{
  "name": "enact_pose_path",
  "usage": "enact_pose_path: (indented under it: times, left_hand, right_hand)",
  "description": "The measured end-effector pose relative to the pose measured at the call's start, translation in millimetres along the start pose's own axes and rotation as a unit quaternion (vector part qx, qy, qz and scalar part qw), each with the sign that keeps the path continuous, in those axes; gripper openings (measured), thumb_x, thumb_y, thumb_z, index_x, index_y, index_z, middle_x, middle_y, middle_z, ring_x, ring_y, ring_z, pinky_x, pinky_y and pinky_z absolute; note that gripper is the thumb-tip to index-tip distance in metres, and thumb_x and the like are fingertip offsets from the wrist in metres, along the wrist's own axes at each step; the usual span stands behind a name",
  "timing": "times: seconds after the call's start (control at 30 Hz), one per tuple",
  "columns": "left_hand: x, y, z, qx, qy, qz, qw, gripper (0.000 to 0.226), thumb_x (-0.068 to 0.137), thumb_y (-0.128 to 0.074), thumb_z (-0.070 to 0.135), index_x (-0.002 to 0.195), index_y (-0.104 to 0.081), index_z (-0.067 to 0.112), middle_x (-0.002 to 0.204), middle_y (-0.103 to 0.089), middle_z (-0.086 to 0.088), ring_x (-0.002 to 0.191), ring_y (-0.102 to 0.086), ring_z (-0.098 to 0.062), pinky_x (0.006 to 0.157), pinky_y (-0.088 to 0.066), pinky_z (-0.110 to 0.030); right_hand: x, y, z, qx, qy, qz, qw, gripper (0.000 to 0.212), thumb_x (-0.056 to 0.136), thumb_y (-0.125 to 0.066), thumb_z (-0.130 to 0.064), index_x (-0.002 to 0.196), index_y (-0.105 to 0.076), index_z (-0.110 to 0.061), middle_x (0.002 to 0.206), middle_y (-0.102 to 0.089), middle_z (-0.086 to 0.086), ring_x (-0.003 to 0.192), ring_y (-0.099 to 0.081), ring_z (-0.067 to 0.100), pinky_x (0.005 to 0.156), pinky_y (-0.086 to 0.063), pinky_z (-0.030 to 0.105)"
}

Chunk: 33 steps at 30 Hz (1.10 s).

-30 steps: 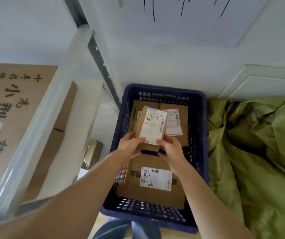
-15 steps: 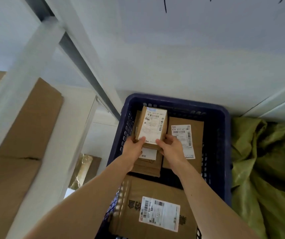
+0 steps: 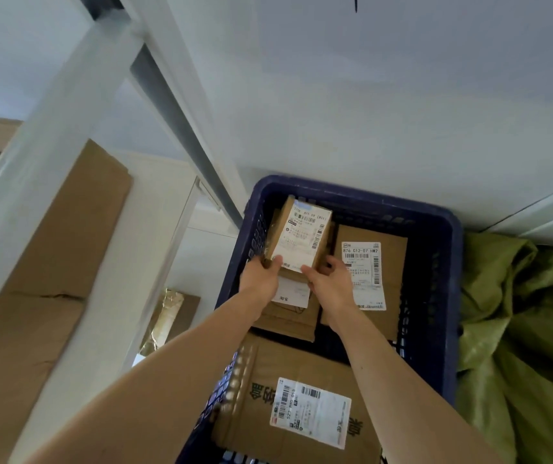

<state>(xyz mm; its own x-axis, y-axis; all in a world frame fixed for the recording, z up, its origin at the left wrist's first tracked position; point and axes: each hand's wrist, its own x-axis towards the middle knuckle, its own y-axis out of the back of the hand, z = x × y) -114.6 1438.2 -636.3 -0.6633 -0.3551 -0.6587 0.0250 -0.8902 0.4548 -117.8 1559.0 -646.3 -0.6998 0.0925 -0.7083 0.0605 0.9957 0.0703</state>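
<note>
We have the small labelled parcel (image 3: 298, 236) in both hands at its near end. The left hand (image 3: 261, 279) pinches the near left corner with the thumb on top of the label, and the right hand (image 3: 332, 286) is curled round the near right corner, thumb on top as well. The parcel is tilted over the far left corner of the blue plastic crate (image 3: 449, 236), above a flat cardboard box (image 3: 288, 316) and just beside the box marked 876 C12-07 (image 3: 368, 272). We cannot tell whether its underside touches anything yet. The step looks to us like seating it in that corner. To do it well, we should let the far edge come down first against the crate wall, then lower the near end until the parcel lies flat with its label facing up (a scanner needs that barcode). The right fingers sit close to the neighbouring box, so we should slide them out toward us rather than sideways to avoid trapping them. The large box (image 3: 301, 406) under our forearms leaves little room, so our wrists should stay high. A light grip is enough, since the carton's corners could crush.
</note>
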Motion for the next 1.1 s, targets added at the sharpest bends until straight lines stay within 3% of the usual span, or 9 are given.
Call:
enact_pose_path:
  times: [0.2,0.33,0.5,0.77,0.9,1.0,1.1]
  left_hand:
    - [-17,3,0,-0.002,0.002,0.012,1.000,0.055,0.102,-0.051,0.038,0.148,-0.041,0.009,0.137,-0.058,-0.012,0.120,-0.059,-0.032,0.100,-0.050,-0.043]
    - [-46,14,3,0.018,-0.007,0.013,1.000,0.045,0.104,-0.050,0.035,0.138,-0.049,0.007,0.117,-0.062,-0.005,0.095,-0.061,-0.023,0.072,-0.047,-0.030]
    - [-93,31,-1,0.016,-0.021,0.009,1.000,0.048,0.103,-0.051,0.031,0.147,-0.042,0.013,0.132,-0.062,-0.012,0.111,-0.064,-0.033,0.088,-0.052,-0.041]
    - [-176,67,-21,-0.036,-0.077,-0.024,0.996,0.040,0.102,-0.054,0.025,0.141,-0.049,0.015,0.124,-0.065,-0.012,0.098,-0.065,-0.025,0.094,-0.056,-0.046]
    - [-218,92,-40,-0.055,-0.115,-0.044,0.991,0.040,0.102,-0.054,0.024,0.140,-0.048,0.015,0.124,-0.062,-0.008,0.109,-0.063,-0.024,0.100,-0.052,-0.043]
    - [-248,113,-64,-0.065,-0.135,-0.064,0.987,0.039,0.102,-0.054,0.022,0.140,-0.048,0.013,0.113,-0.062,-0.004,0.098,-0.062,-0.021,0.100,-0.052,-0.045]
    - [-281,137,-96,-0.026,-0.171,-0.080,0.982,0.036,0.102,-0.054,0.023,0.137,-0.051,0.014,0.107,-0.064,-0.002,0.093,-0.061,-0.022,0.095,-0.054,-0.043]
  right_hand:
    - [-14,9,-7,-0.013,-0.026,-0.001,1.000,0.073,0.092,-0.067,-0.012,0.153,-0.027,-0.004,0.149,-0.045,0.014,0.133,-0.047,0.027,0.112,-0.041,0.042]
    - [-41,19,-22,-0.029,-0.018,0.014,0.999,0.070,0.094,-0.066,-0.016,0.153,-0.030,-0.005,0.150,-0.043,0.013,0.134,-0.046,0.028,0.111,-0.040,0.041]
    - [-91,28,-39,-0.057,0.019,0.017,0.998,0.059,0.096,-0.060,-0.016,0.150,-0.038,-0.006,0.149,-0.046,0.011,0.135,-0.046,0.028,0.114,-0.038,0.040]
    - [-191,28,-32,-0.040,0.056,0.024,0.997,0.052,0.095,-0.062,-0.015,0.145,-0.046,-0.006,0.145,-0.050,0.011,0.133,-0.048,0.026,0.113,-0.039,0.044]
    - [-241,12,-19,-0.035,0.085,0.027,0.995,0.049,0.095,-0.062,-0.016,0.142,-0.049,-0.007,0.137,-0.054,0.009,0.126,-0.051,0.024,0.110,-0.042,0.045]
    - [-280,-1,-2,-0.032,0.104,0.033,0.994,0.050,0.096,-0.061,-0.016,0.143,-0.047,-0.008,0.137,-0.055,0.010,0.126,-0.052,0.024,0.110,-0.043,0.045]
    - [-320,-14,18,-0.036,0.117,0.054,0.991,0.049,0.096,-0.061,-0.014,0.143,-0.048,-0.009,0.129,-0.059,0.010,0.112,-0.056,0.021,0.105,-0.048,0.043]
